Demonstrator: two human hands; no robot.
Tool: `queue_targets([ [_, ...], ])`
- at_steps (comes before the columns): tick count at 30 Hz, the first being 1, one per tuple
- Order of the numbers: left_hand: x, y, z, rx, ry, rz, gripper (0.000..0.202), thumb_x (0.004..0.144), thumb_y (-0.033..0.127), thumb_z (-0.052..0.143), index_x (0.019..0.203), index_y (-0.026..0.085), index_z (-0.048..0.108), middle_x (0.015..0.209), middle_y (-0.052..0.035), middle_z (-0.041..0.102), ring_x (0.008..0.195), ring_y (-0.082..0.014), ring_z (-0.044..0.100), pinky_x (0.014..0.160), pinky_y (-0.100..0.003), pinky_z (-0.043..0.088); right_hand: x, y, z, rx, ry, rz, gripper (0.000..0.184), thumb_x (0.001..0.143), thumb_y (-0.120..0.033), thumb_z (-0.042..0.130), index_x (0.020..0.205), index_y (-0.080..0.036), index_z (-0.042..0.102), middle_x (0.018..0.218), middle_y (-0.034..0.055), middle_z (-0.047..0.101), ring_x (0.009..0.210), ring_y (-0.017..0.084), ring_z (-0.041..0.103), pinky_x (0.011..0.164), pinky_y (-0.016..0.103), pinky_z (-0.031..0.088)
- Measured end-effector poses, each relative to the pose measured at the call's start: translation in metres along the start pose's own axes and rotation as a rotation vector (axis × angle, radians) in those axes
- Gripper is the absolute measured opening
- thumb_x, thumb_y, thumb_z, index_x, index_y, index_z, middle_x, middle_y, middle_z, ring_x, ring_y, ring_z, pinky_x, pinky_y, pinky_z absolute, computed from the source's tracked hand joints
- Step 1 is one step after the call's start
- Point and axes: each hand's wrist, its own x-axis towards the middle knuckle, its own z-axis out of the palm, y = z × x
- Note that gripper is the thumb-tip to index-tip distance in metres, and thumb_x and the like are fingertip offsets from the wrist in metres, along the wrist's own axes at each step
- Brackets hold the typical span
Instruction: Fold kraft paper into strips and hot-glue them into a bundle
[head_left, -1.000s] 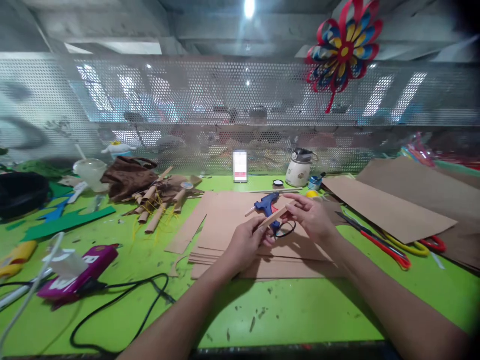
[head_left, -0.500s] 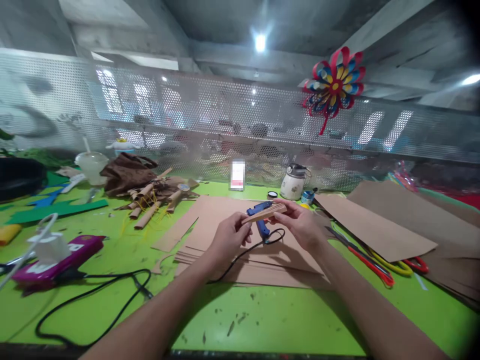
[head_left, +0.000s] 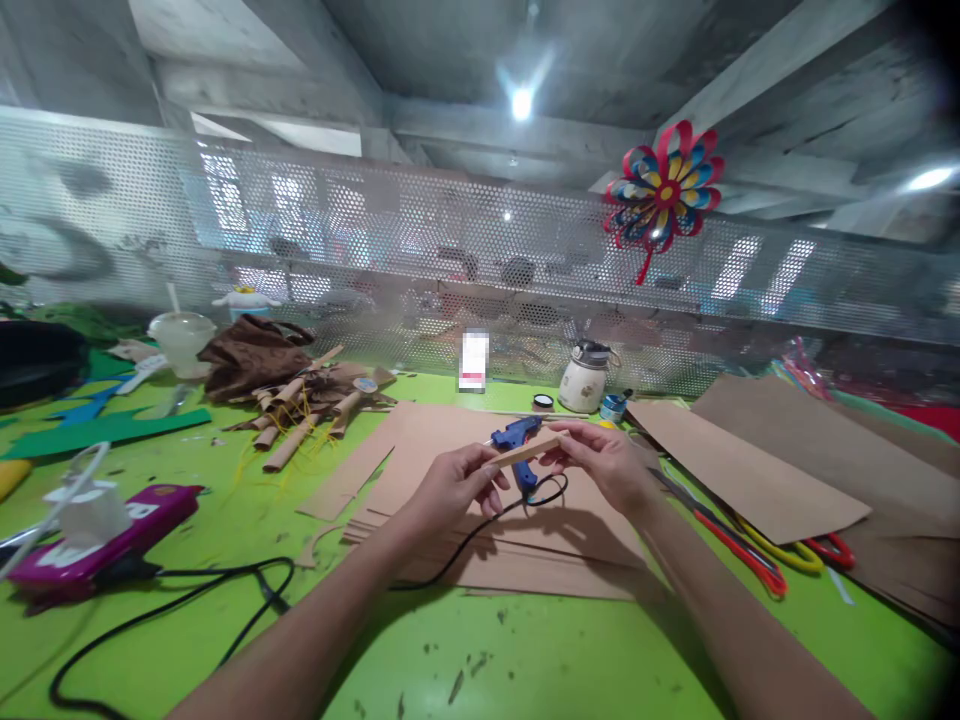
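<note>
A narrow folded strip of brown kraft paper (head_left: 527,452) spans between my two hands, above a stack of brown paper sheets (head_left: 450,425). My left hand (head_left: 466,478) pinches its left end between thumb and fingers. At the other end, my right hand (head_left: 596,458) is closed on the strip with thumb and fingertips. Behind and partly below the strip, a blue glue gun (head_left: 517,434) lies on the sheets, its black cord trailing toward me under my left forearm. Neither hand touches the glue gun.
Rolled paper tubes with yellow string (head_left: 294,440) lie at the left, by a brown cloth bag (head_left: 251,352). A purple power strip (head_left: 112,540) sits near left. Scissors with red handles (head_left: 739,550) and more brown sheets (head_left: 750,470) are at right. A white bottle (head_left: 583,380) stands behind.
The strip has turned so that a narrower side faces me, and my hands hold it a little lower in the picture. The whole view has shifted slightly; the glue gun stays on the sheets.
</note>
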Motion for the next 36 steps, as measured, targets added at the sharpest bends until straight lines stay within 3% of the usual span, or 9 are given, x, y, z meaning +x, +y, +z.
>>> queue_targets([
  [8,-0.003,0.007,0.001,-0.034,-0.006,-0.060,0.028,0.080,0.039,0.057,0.086,0.012,0.056,0.068,-0.0025,0.063,0.048,-0.0101,0.059,0.049,-0.023,0.050,0.000,0.000,-0.005,0.027,-0.027,0.005,0.050,0.079,-0.027,0.064,0.126,-0.015,0.050,0.085,0.0084,0.071,0.075,0.023,0.068,0.068,0.041,0.053],
  [13,-0.003,-0.002,0.002,0.191,0.108,0.049,0.026,0.086,0.037,0.049,0.086,0.013,0.058,0.064,-0.0011,0.060,0.051,-0.0104,0.058,0.051,-0.022,0.047,0.000,-0.005,-0.005,0.236,-0.043,-0.016,0.050,0.074,-0.020,0.064,0.122,-0.019,0.054,0.111,0.0114,0.065,0.104,0.027,0.059,0.091,0.047,0.045],
  [17,-0.007,-0.007,0.005,0.404,0.187,0.188,0.025,0.090,0.033,0.042,0.094,0.015,0.060,0.068,-0.0018,0.061,0.057,-0.0103,0.057,0.055,-0.022,0.046,0.003,-0.006,-0.006,0.342,0.061,-0.043,0.038,0.077,-0.027,0.058,0.114,-0.018,0.060,0.113,0.0117,0.064,0.110,0.026,0.056,0.094,0.045,0.042],
  [20,-0.010,-0.006,0.007,0.518,0.230,0.257,0.026,0.091,0.031,0.041,0.101,0.017,0.060,0.073,-0.0022,0.063,0.060,-0.0103,0.057,0.059,-0.022,0.046,0.005,-0.002,-0.007,0.281,0.180,0.001,0.032,0.079,-0.038,0.058,0.105,-0.019,0.064,0.104,0.0098,0.067,0.101,0.023,0.060,0.086,0.038,0.047],
  [23,-0.012,-0.003,0.008,0.579,0.252,0.269,0.027,0.091,0.031,0.041,0.108,0.018,0.058,0.077,-0.0031,0.065,0.063,-0.0113,0.059,0.061,-0.023,0.047,0.008,0.005,-0.006,0.197,0.334,0.059,0.033,0.076,-0.046,0.063,0.091,-0.017,0.066,0.080,0.0059,0.068,0.074,0.017,0.063,0.068,0.030,0.050],
  [26,-0.013,-0.001,0.008,0.628,0.272,0.254,0.027,0.091,0.031,0.042,0.108,0.019,0.058,0.085,-0.0050,0.066,0.072,-0.0139,0.062,0.063,-0.023,0.047,0.010,0.010,-0.004,0.155,0.482,0.037,0.034,0.071,-0.049,0.067,0.079,-0.015,0.064,0.061,0.0013,0.061,0.053,0.012,0.054,0.052,0.025,0.046],
  [29,-0.013,-0.001,0.007,0.707,0.301,0.263,0.025,0.090,0.031,0.042,0.107,0.019,0.057,0.086,-0.0056,0.066,0.075,-0.0158,0.062,0.064,-0.024,0.047,0.007,0.013,0.004,0.109,0.554,0.006,0.039,0.071,-0.053,0.065,0.066,-0.015,0.059,0.054,-0.0001,0.055,0.046,0.010,0.048,0.044,0.023,0.040],
  [32,-0.013,-0.002,0.007,0.794,0.339,0.288,0.023,0.090,0.028,0.043,0.105,0.018,0.056,0.084,-0.0060,0.066,0.072,-0.0160,0.062,0.065,-0.025,0.047,0.001,0.014,0.021,0.017,0.457,0.051,0.043,0.074,-0.056,0.060,0.062,-0.015,0.059,0.055,0.0017,0.056,0.048,0.011,0.050,0.046,0.024,0.041],
  [36,-0.014,-0.004,0.012,0.927,0.377,0.390,0.019,0.091,0.024,0.041,0.101,0.018,0.056,0.082,-0.0063,0.065,0.070,-0.0160,0.061,0.065,-0.026,0.045,-0.009,0.014,0.049,-0.103,0.246,0.142,0.042,0.078,-0.054,0.056,0.072,-0.013,0.061,0.063,0.0037,0.060,0.054,0.011,0.053,0.051,0.024,0.045],
])
